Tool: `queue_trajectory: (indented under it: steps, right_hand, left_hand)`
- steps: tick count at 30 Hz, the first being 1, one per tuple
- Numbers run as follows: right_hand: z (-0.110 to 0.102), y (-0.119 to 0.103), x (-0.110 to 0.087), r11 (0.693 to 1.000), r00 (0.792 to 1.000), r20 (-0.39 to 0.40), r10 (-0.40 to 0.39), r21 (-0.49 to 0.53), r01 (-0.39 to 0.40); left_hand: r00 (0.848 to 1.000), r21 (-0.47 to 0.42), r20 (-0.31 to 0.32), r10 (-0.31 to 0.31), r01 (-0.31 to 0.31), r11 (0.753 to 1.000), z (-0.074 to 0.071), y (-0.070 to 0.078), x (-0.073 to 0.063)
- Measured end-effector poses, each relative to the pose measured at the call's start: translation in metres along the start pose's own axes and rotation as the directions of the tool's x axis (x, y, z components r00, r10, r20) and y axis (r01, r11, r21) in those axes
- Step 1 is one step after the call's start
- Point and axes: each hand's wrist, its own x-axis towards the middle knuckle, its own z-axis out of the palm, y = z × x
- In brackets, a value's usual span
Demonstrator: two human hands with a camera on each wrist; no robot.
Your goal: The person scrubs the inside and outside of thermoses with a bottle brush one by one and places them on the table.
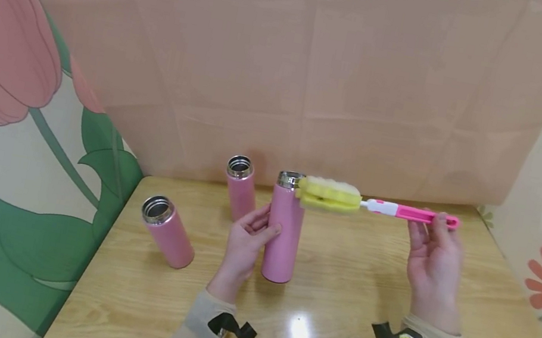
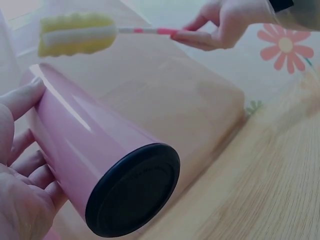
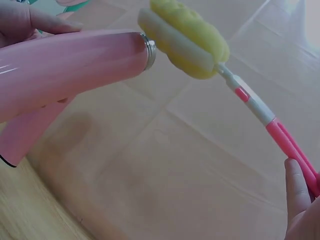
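Left hand (image 1: 247, 240) is gripping a pink bottle (image 1: 282, 243) at its side, thumb on the near face and fingers curling around the wall; the bottle is standing roughly upright in the head view, immediately to the right of that hand, with its steel rim (image 1: 288, 179) rising above the fingers. Its black base (image 2: 134, 191) is facing the left wrist camera, clear of the bench (image 1: 339, 277). Right hand (image 1: 434, 264) is pinching the pink handle (image 1: 420, 215) of a bottle brush between thumb and fingers, near the handle's end. The brush is extending leftward from this hand, roughly level, its yellow-and-white sponge head (image 1: 329, 196) lying between the hands and just beside the rim; whether sponge and rim are touching, cannot tell. Two further pink bottles are standing left of the held one: a rear bottle (image 1: 242, 193) just behind the left hand, and a front-left bottle (image 1: 173, 241) farther off.
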Motion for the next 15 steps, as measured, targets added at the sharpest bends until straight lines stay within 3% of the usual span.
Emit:
queue_trajectory:
  steps: [8,15]
  right_hand:
    - [-0.0002,0.0027,-0.0002,0.999,1.000,-0.029,-0.005,-0.050,0.003]
    - [-0.0020,0.0073,0.0035,0.998,1.000,-0.006,-0.021,-0.061,0.020]
  left_hand:
    - [0.999,-0.024,0.028,0.017,-0.017,1.000,0.0008,0.0028,-0.0021]
    - [0.999,-0.039,0.042,-0.007,0.009,0.999,-0.0003,0.0038,-0.0013]
